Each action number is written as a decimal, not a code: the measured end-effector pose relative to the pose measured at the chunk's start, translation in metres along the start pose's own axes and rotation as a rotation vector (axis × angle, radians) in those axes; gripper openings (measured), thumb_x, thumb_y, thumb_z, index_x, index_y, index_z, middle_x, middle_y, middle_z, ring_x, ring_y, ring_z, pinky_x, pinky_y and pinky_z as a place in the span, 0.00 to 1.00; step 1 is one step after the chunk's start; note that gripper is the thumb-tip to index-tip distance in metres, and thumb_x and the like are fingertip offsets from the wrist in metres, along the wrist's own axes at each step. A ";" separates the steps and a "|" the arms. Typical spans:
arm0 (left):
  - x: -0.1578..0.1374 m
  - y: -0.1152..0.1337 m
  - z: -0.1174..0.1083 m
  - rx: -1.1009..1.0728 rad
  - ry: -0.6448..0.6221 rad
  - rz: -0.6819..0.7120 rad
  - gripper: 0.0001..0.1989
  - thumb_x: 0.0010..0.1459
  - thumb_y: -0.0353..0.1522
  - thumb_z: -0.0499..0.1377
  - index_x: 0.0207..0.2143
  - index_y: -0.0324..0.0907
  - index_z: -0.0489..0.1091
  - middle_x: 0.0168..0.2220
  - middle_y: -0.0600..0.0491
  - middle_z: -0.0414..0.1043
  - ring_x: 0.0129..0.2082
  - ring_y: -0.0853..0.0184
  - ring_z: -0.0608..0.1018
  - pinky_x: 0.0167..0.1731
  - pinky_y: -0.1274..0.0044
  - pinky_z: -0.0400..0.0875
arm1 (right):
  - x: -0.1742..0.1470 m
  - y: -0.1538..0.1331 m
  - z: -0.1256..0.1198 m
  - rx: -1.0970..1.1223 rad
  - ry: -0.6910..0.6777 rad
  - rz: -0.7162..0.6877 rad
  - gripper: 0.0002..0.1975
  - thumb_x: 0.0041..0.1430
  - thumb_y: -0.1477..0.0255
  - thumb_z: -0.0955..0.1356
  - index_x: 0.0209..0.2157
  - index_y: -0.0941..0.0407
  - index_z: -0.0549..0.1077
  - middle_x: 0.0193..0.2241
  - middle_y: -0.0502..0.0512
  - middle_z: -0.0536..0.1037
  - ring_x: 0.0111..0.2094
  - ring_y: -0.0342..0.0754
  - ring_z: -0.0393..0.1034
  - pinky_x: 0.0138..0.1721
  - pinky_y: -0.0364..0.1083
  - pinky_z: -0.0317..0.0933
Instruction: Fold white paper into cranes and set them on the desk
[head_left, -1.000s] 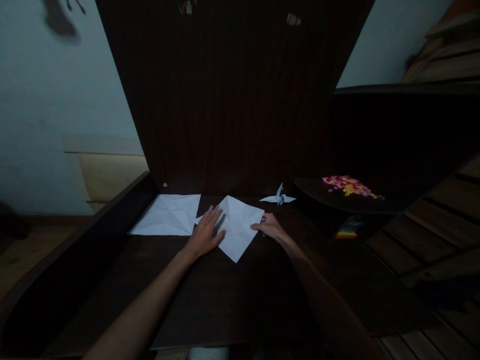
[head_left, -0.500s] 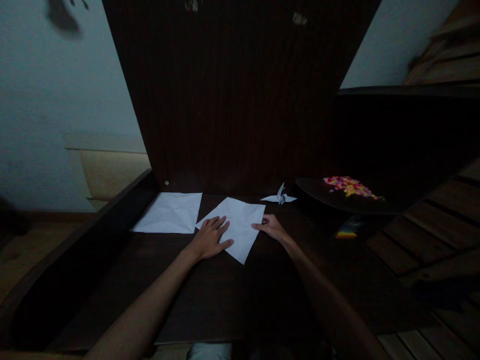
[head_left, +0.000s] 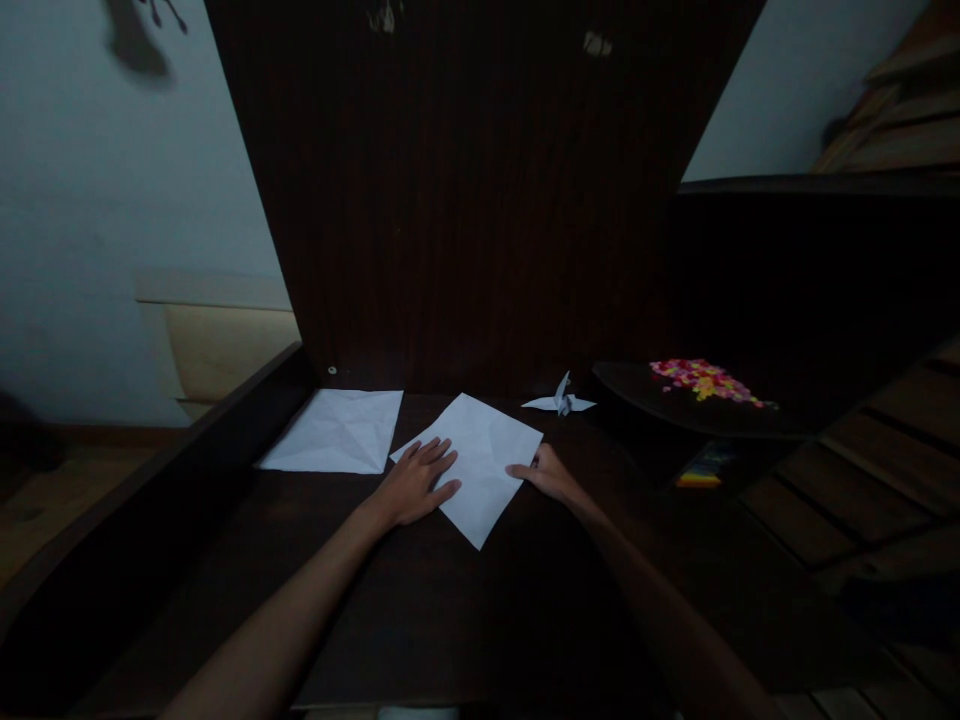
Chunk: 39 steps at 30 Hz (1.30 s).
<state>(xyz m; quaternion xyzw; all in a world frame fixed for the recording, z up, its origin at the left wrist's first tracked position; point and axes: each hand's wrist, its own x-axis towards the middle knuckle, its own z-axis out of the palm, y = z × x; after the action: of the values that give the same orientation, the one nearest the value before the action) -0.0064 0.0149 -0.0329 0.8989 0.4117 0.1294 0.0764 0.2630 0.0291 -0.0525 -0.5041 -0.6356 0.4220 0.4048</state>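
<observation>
Paper dominates the middle of the frame: a thin white creased sheet (head_left: 480, 455), roughly square and turned like a diamond, lies flat on the dark wood-grain table (head_left: 450, 600) just below the centre of the frame. The left hand (head_left: 415, 481) rests palm down on the sheet's left part, fingers spread and flat, its grip wide and closed on nothing. The right hand (head_left: 546, 472) touches the sheet's right edge with fingers stretched toward the paper; whether its grip pinches the edge or only presses it cannot be told in the dim light. Left of centre, just beside the first piece, lies a second white sheet (head_left: 334, 443), marked with crossing fold lines. A small folded paper crane (head_left: 561, 398), with pointed wings and an upright neck, stands right of centre near the tall dark panel (head_left: 480, 200). At mid right, a heap of tiny pink, red and yellow bits (head_left: 701, 380) sits on a dark rounded tray (head_left: 652, 400).
</observation>
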 end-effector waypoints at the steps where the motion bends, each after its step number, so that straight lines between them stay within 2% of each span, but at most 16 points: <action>1: 0.000 0.000 0.000 -0.005 0.011 0.003 0.28 0.62 0.47 0.44 0.58 0.41 0.58 0.62 0.45 0.52 0.63 0.59 0.55 0.59 0.63 0.50 | 0.000 -0.002 0.000 0.012 0.024 0.023 0.18 0.39 0.70 0.71 0.36 0.61 0.74 0.38 0.58 0.79 0.38 0.55 0.74 0.41 0.51 0.67; 4: 0.000 -0.002 0.000 -0.017 0.035 -0.001 0.29 0.61 0.47 0.45 0.58 0.39 0.59 0.63 0.45 0.51 0.62 0.58 0.55 0.58 0.64 0.52 | 0.000 -0.007 0.000 0.057 0.088 0.054 0.16 0.36 0.71 0.72 0.32 0.61 0.74 0.34 0.57 0.79 0.35 0.54 0.74 0.36 0.49 0.68; 6: 0.000 -0.003 -0.001 -0.019 0.052 -0.002 0.28 0.61 0.47 0.46 0.56 0.40 0.61 0.62 0.45 0.54 0.61 0.57 0.58 0.57 0.63 0.54 | 0.001 -0.007 -0.001 0.076 0.121 0.056 0.14 0.39 0.69 0.71 0.30 0.60 0.72 0.26 0.54 0.78 0.26 0.49 0.73 0.26 0.45 0.67; 9: 0.000 -0.004 -0.003 -0.018 0.086 0.010 0.24 0.61 0.46 0.46 0.52 0.44 0.66 0.58 0.49 0.62 0.56 0.57 0.65 0.53 0.61 0.56 | 0.004 -0.004 0.000 0.107 0.197 0.034 0.12 0.42 0.66 0.69 0.29 0.58 0.68 0.18 0.46 0.70 0.14 0.41 0.63 0.13 0.39 0.56; 11: 0.000 -0.005 -0.003 -0.023 0.103 0.018 0.22 0.61 0.45 0.46 0.50 0.45 0.68 0.55 0.49 0.66 0.52 0.57 0.67 0.52 0.61 0.57 | 0.005 -0.002 0.000 0.144 0.237 0.014 0.13 0.42 0.66 0.69 0.31 0.56 0.65 0.18 0.43 0.68 0.13 0.40 0.62 0.11 0.38 0.54; 19: 0.000 -0.005 -0.001 -0.024 0.127 0.061 0.21 0.60 0.43 0.49 0.51 0.45 0.67 0.53 0.50 0.68 0.51 0.58 0.67 0.52 0.62 0.57 | 0.005 0.002 0.001 0.184 0.281 0.001 0.32 0.41 0.69 0.70 0.49 0.54 0.56 0.22 0.44 0.71 0.20 0.44 0.69 0.18 0.39 0.61; 22: 0.000 -0.002 -0.003 0.002 0.118 0.063 0.21 0.59 0.44 0.50 0.49 0.46 0.69 0.53 0.49 0.68 0.51 0.56 0.67 0.51 0.61 0.57 | 0.000 -0.003 0.002 0.168 0.228 -0.032 0.39 0.43 0.69 0.70 0.56 0.53 0.51 0.26 0.47 0.74 0.26 0.46 0.73 0.24 0.43 0.67; 25: 0.000 0.000 -0.005 0.001 0.121 0.044 0.21 0.58 0.46 0.51 0.47 0.46 0.71 0.52 0.49 0.69 0.51 0.56 0.67 0.51 0.59 0.56 | -0.006 -0.010 0.004 0.134 0.120 -0.096 0.43 0.45 0.70 0.70 0.60 0.52 0.46 0.36 0.54 0.77 0.34 0.49 0.74 0.30 0.46 0.69; 27: 0.000 0.000 -0.005 -0.003 0.123 0.037 0.21 0.57 0.46 0.52 0.47 0.46 0.71 0.51 0.50 0.70 0.50 0.56 0.67 0.50 0.60 0.57 | -0.009 -0.012 0.005 0.085 0.045 -0.113 0.40 0.48 0.70 0.68 0.61 0.52 0.48 0.38 0.57 0.77 0.36 0.49 0.74 0.31 0.46 0.69; 29: 0.000 0.000 -0.005 -0.003 0.128 0.033 0.21 0.57 0.46 0.53 0.47 0.46 0.71 0.50 0.49 0.70 0.49 0.56 0.67 0.49 0.61 0.59 | -0.008 -0.011 0.004 0.010 0.047 -0.132 0.34 0.50 0.71 0.67 0.59 0.54 0.56 0.40 0.58 0.77 0.37 0.49 0.73 0.33 0.46 0.69; 32: 0.000 0.000 -0.005 0.003 0.136 0.034 0.21 0.57 0.45 0.53 0.47 0.45 0.71 0.50 0.49 0.70 0.49 0.57 0.67 0.47 0.63 0.60 | -0.004 -0.006 0.001 -0.125 0.097 -0.164 0.17 0.50 0.70 0.67 0.44 0.57 0.74 0.42 0.58 0.77 0.41 0.51 0.72 0.39 0.49 0.67; 35: 0.000 0.002 -0.006 0.013 0.136 0.039 0.21 0.57 0.46 0.52 0.47 0.45 0.71 0.50 0.49 0.70 0.48 0.57 0.67 0.46 0.63 0.61 | 0.001 -0.002 0.000 -0.181 0.102 -0.136 0.12 0.51 0.69 0.66 0.35 0.58 0.77 0.38 0.58 0.79 0.39 0.53 0.73 0.41 0.50 0.65; 39: 0.000 0.007 -0.008 0.037 0.146 0.027 0.20 0.57 0.46 0.52 0.46 0.46 0.71 0.49 0.49 0.70 0.47 0.56 0.68 0.46 0.61 0.59 | 0.002 -0.004 0.002 -0.180 0.131 -0.105 0.13 0.50 0.70 0.66 0.37 0.58 0.77 0.37 0.58 0.79 0.38 0.52 0.73 0.41 0.50 0.64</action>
<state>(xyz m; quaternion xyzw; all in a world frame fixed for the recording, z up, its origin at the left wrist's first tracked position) -0.0039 0.0108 -0.0239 0.8937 0.4064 0.1880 0.0279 0.2593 0.0303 -0.0496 -0.5307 -0.6687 0.3076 0.4201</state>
